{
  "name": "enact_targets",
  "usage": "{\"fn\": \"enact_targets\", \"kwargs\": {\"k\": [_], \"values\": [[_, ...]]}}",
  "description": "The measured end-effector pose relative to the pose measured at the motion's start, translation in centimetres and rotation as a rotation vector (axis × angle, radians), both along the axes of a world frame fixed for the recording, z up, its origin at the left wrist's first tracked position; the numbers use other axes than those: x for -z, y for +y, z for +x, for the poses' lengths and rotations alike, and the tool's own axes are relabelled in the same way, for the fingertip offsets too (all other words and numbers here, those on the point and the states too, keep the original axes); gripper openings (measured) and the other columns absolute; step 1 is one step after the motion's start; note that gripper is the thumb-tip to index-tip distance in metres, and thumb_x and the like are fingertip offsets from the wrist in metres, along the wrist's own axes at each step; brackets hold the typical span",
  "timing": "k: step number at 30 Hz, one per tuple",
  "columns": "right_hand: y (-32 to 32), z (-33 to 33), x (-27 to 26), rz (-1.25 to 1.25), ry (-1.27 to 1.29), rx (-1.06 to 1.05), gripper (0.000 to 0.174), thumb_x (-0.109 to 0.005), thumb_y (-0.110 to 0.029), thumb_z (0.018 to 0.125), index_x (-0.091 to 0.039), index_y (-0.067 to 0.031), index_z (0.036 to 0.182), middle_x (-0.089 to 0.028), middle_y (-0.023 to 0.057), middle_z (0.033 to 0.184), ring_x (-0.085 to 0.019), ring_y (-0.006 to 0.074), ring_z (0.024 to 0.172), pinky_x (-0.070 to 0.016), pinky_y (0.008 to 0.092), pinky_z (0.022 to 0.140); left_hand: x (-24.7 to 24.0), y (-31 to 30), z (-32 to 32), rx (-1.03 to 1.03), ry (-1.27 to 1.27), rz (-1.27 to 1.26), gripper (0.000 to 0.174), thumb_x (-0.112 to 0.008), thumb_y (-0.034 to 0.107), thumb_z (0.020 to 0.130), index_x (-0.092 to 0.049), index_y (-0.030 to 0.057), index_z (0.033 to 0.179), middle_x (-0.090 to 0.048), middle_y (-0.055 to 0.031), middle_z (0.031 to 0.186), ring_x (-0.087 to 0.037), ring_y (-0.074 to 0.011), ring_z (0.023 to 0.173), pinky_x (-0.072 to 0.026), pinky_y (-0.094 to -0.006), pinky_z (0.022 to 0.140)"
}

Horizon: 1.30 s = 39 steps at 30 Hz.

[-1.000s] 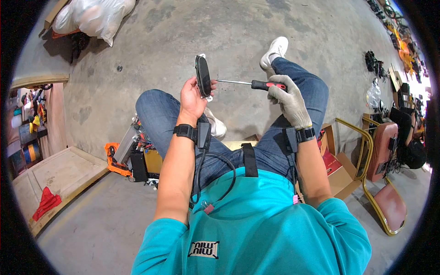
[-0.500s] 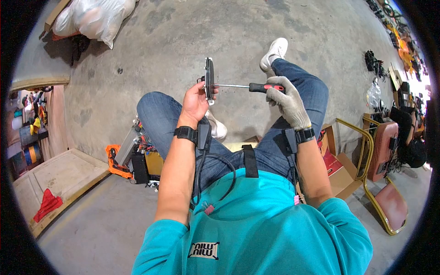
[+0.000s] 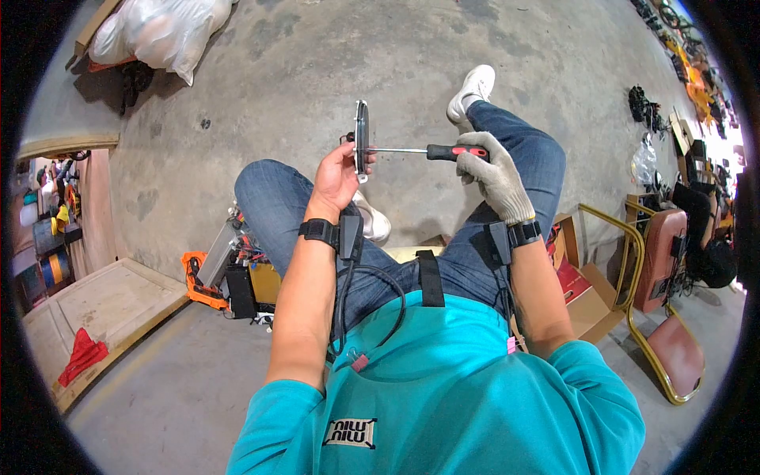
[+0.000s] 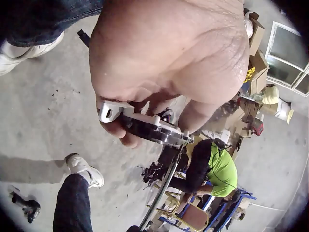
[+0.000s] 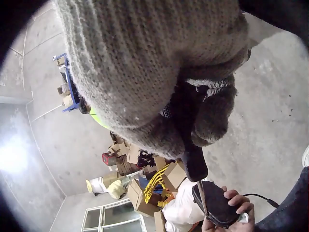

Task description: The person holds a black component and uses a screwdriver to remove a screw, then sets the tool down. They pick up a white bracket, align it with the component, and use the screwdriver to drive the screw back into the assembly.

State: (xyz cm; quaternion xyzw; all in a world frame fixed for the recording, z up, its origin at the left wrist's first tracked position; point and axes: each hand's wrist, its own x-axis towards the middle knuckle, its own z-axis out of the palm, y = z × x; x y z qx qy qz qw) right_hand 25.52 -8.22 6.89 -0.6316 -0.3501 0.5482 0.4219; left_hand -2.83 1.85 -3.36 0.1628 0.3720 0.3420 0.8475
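My bare left hand [image 3: 336, 179] holds a flat black oval part [image 3: 362, 141] upright, its dark face turned toward the right. White tabs with a slot stick out at the part's end [image 4: 110, 111], and the thumb and fingers grip its rim. In the gloved right hand [image 3: 500, 176] is a screwdriver [image 3: 455, 152] with a black and red handle, fingers curled round it. Its metal shaft [image 4: 161, 191] runs level to the left, and the tip meets the edge of the part in the left wrist view. The glove hides much of the handle in the right wrist view.
Both hands are above the concrete floor [image 3: 301, 71], between the knees. A cable [image 3: 396, 277] loops from the left wrist device. An open carton [image 3: 590, 305] and a gold-framed chair [image 3: 633, 261] stand at the right, a pale board [image 3: 103, 309] at the left.
The oval part has turned edge-on to the head camera and shifted slightly right. The screwdriver has moved a little left, and its tip now meets the part.
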Motion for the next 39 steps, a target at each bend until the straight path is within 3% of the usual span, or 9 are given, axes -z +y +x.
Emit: {"fn": "enact_targets", "kwargs": {"k": [23, 26, 31, 34, 39], "values": [[-0.1, -0.1, 0.7, -0.052, 0.041, 0.018, 0.041, -0.067, -0.019, 0.087, -0.058, 0.0034, 0.121, -0.063, 0.0071, 0.088, -0.064, 0.0135, 0.076, -0.0538, 0.0273, 0.068, 0.2, -0.2, -0.1, 0.057, 0.037, 0.099, 0.023, -0.052, 0.021, 0.101, -0.060, 0.0060, 0.116, -0.071, -0.0153, 0.111, -0.068, -0.0222, 0.094, -0.0518, -0.0357, 0.079], [-0.2, -0.3, -0.2, 0.056, -0.036, -0.008, 0.042, -0.067, -0.020, 0.089, -0.057, 0.0028, 0.122, -0.063, 0.0076, 0.090, -0.063, 0.0136, 0.075, -0.0536, 0.0272, 0.068, 0.4, -0.1, -0.2, 0.056, 0.031, 0.089, 0.023, -0.052, 0.021, 0.102, -0.060, 0.0059, 0.117, -0.071, -0.0155, 0.112, -0.068, -0.0225, 0.094, -0.0524, -0.0362, 0.079], [0.1, 0.3, 0.3, -0.161, 0.046, -0.034, 0.043, -0.068, -0.020, 0.088, -0.055, 0.0035, 0.122, -0.063, 0.0079, 0.090, -0.063, 0.0156, 0.076, -0.0536, 0.0292, 0.069, 0.3, -0.1, -0.3, 0.059, 0.016, 0.091, 0.022, -0.052, 0.020, 0.102, -0.060, 0.0057, 0.117, -0.071, -0.0157, 0.113, -0.069, -0.0230, 0.095, -0.0532, -0.0367, 0.079], [-0.3, -0.1, 0.3, -0.008, 0.011, -0.038, 0.045, -0.068, -0.021, 0.088, -0.055, 0.0041, 0.122, -0.062, 0.0072, 0.086, -0.062, 0.0150, 0.074, -0.0533, 0.0290, 0.068, 0.3, -0.2, -0.3, 0.050, 0.025, 0.090, 0.023, -0.052, 0.021, 0.102, -0.060, 0.0058, 0.117, -0.071, -0.0155, 0.113, -0.069, -0.0229, 0.095, -0.0535, -0.0367, 0.079], [0.0, 0.5, 0.2, -0.119, -0.030, -0.081, 0.048, -0.067, -0.024, 0.090, -0.052, 0.0001, 0.129, -0.061, 0.0062, 0.088, -0.059, 0.0130, 0.072, -0.0489, 0.0265, 0.065, 0.5, -0.1, -0.4, 0.064, 0.034, 0.102, 0.023, -0.052, 0.022, 0.102, -0.060, 0.0060, 0.117, -0.071, -0.0148, 0.112, -0.069, -0.0227, 0.094, -0.0535, -0.0365, 0.078]]}}
